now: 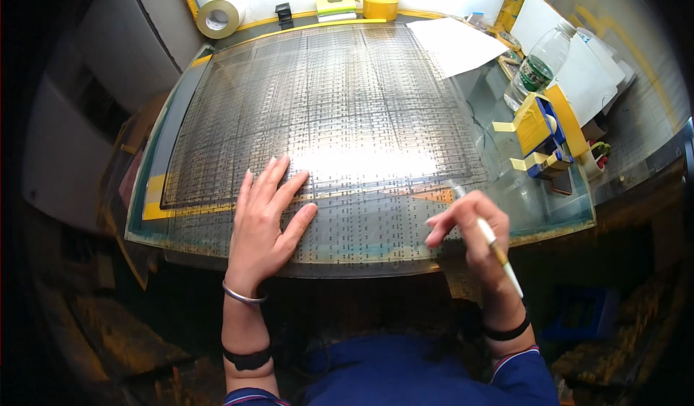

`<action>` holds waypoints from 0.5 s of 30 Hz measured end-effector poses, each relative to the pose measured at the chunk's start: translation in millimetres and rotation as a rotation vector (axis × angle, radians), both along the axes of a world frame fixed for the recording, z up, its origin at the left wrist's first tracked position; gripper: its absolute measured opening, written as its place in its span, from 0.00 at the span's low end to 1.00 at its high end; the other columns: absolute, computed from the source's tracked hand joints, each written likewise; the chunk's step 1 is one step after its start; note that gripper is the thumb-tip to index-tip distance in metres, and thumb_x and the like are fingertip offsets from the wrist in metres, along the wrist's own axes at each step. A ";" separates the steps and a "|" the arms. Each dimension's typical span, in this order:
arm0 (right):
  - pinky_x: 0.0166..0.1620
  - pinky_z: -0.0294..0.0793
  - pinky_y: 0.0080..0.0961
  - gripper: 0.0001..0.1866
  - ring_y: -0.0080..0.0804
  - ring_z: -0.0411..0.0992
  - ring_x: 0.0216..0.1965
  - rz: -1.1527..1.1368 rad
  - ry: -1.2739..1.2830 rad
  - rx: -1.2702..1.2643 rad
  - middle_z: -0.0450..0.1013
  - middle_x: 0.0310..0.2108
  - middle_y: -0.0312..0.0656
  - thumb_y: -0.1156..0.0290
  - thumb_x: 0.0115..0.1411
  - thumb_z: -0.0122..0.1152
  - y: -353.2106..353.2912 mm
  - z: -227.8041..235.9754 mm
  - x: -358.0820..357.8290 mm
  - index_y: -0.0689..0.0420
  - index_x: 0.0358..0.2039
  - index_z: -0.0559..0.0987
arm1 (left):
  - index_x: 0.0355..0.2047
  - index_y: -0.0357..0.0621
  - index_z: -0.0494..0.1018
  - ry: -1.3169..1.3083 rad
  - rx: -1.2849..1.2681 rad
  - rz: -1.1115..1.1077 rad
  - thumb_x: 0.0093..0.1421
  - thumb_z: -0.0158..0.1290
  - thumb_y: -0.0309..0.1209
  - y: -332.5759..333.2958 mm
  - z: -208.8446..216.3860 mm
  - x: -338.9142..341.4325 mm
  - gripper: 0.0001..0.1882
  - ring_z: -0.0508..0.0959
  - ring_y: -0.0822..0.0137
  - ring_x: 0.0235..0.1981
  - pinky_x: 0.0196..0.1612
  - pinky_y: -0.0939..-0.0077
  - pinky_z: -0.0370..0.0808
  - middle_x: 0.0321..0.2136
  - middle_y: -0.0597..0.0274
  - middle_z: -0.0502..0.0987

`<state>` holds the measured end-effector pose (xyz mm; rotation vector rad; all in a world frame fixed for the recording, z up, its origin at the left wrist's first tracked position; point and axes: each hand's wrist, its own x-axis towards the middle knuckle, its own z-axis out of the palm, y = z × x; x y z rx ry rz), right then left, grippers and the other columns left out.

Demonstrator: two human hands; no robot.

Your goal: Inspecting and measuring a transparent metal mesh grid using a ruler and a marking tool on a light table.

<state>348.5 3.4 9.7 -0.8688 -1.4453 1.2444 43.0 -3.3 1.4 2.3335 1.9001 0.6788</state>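
**Thin slick film under your palm, so mind how you grab it**

Your clear printed sheet (347, 234) lies flat across the glass-topped table (536, 205), its near edge down by the table's near edge. Your left hand (266, 225) is palm-down on it, fingers loosely spread, thumb out to the side, gripping nothing. Your right hand (473, 229) is curled round a white pen (512, 276), tip angled at the sheet's right side; can't tell if it's touching.

Handling-wise, I'd guess the sheet is light and bendy, easy to crease. That big glare says glossy, so it probably slides on glass unless you pin it, and a flat palm beats fingertips there. For lifting, I'd take opposite edges with both hands and stay off the dark markings, which might scuff. The pen looks light and stiff; pinch it low, near the tip.
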 end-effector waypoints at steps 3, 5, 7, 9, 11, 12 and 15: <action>0.38 0.78 0.24 0.14 0.27 0.77 0.29 -0.180 0.090 0.005 0.78 0.25 0.42 0.66 0.74 0.50 13.8 -11.3 10.4 0.63 0.36 0.76 | 0.63 0.49 0.72 -0.006 0.000 -0.010 0.67 0.54 0.45 0.7 0.4 1.1 0.27 0.60 0.54 0.72 0.74 0.49 0.46 0.69 0.51 0.64; 0.38 0.78 0.24 0.13 0.26 0.77 0.29 -0.219 0.089 0.006 0.78 0.25 0.42 0.66 0.74 0.50 18.0 -13.2 11.8 0.62 0.36 0.75 | 0.62 0.49 0.72 -0.012 -0.001 -0.013 0.67 0.54 0.45 1.2 1.0 2.4 0.27 0.60 0.53 0.72 0.74 0.49 0.47 0.69 0.51 0.64; 0.39 0.78 0.25 0.12 0.26 0.78 0.30 -0.224 0.034 0.034 0.78 0.26 0.42 0.67 0.74 0.51 18.4 -13.4 6.0 0.62 0.37 0.75 | 0.62 0.48 0.73 -0.018 -0.003 -0.014 0.66 0.54 0.44 1.3 3.1 3.1 0.26 0.60 0.52 0.71 0.74 0.49 0.47 0.68 0.51 0.64; 0.43 0.77 0.25 0.11 0.26 0.78 0.34 -0.184 -0.036 0.068 0.79 0.30 0.42 0.68 0.74 0.51 15.8 -12.7 3.9 0.64 0.41 0.75 | 0.62 0.48 0.73 -0.017 -0.002 -0.015 0.66 0.54 0.44 0.1 3.5 2.6 0.26 0.60 0.52 0.71 0.74 0.48 0.47 0.68 0.50 0.64; 0.45 0.77 0.24 0.11 0.26 0.77 0.36 -0.168 -0.084 0.112 0.79 0.33 0.42 0.68 0.74 0.51 14.7 -11.8 -0.4 0.64 0.44 0.75 | 0.62 0.48 0.73 -0.023 -0.003 -0.014 0.66 0.54 0.43 0.4 3.2 3.0 0.26 0.60 0.51 0.71 0.74 0.48 0.46 0.68 0.50 0.64; 0.46 0.75 0.25 0.13 0.28 0.77 0.38 -0.144 -0.102 0.116 0.79 0.36 0.41 0.67 0.74 0.52 14.6 -13.5 1.8 0.62 0.51 0.76 | 0.62 0.48 0.73 -0.026 -0.006 -0.013 0.66 0.54 0.43 0.2 3.4 3.1 0.26 0.60 0.51 0.71 0.74 0.48 0.46 0.68 0.50 0.64; 0.45 0.75 0.28 0.15 0.32 0.78 0.38 -0.171 -0.267 0.244 0.79 0.35 0.42 0.67 0.72 0.55 17.1 -12.0 4.8 0.61 0.54 0.77 | 0.62 0.47 0.73 -0.029 -0.008 -0.013 0.66 0.54 0.43 0.0 3.3 2.7 0.26 0.60 0.51 0.71 0.74 0.47 0.46 0.68 0.50 0.64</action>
